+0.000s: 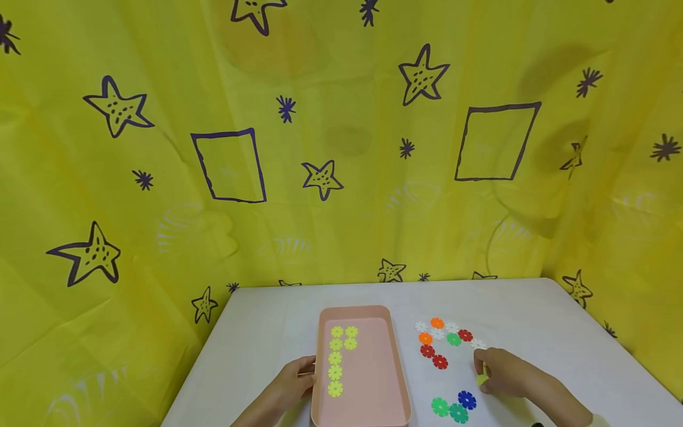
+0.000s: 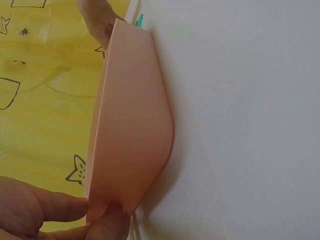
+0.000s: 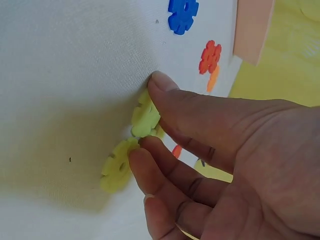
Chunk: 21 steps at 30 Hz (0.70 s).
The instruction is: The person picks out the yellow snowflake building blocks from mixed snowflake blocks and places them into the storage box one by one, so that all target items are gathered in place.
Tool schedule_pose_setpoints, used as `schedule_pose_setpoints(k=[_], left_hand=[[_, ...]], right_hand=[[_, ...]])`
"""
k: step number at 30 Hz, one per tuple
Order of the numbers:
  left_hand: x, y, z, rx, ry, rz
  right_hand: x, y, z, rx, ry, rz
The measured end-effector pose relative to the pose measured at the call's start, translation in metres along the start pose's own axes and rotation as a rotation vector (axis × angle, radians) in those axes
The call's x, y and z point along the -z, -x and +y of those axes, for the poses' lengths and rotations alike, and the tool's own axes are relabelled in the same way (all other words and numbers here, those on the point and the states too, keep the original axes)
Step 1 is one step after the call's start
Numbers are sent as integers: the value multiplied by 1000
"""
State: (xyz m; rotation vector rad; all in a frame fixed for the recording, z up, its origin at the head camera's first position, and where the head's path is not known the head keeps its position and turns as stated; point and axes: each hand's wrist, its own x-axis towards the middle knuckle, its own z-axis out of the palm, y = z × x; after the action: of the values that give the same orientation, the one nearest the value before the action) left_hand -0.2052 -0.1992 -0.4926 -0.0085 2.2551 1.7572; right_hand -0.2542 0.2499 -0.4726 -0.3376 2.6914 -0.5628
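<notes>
My left hand (image 1: 290, 382) holds the left side of a pink tray (image 1: 373, 379), its fingers at the rim and outer wall in the left wrist view. Inside the tray, several yellow flower-shaped plastic discs (image 1: 335, 358) lie in a column along the left, with a short second column beside it at the far end. Right of the tray, my right hand (image 1: 504, 373) is low over the table. It pinches yellow discs between thumb and fingers: one disc (image 3: 146, 115) by the thumb, another disc (image 3: 117, 167) at the fingertips. A further yellow bit is partly hidden behind them.
On the white table (image 1: 267, 320), orange, white, red and green discs (image 1: 453, 339) lie loosely grouped right of the tray. Nearer me are two green discs (image 1: 449, 409) and a blue disc (image 1: 466, 400). A yellow patterned curtain (image 1: 341, 225) hangs behind.
</notes>
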Motion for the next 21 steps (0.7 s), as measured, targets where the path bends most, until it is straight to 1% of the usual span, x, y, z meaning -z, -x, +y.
schedule_pose_setpoints(k=[8,15,21], left_hand=[[-1,-1,1,11,-6,3],[-1,-1,2,7,-16,-2],[0,0,3,12,-20,-2]], right_hand=[[2,2,2,-20,-1,-13],[0,2,6,-10,3,5],[-1,3,8,-6,-51,6]])
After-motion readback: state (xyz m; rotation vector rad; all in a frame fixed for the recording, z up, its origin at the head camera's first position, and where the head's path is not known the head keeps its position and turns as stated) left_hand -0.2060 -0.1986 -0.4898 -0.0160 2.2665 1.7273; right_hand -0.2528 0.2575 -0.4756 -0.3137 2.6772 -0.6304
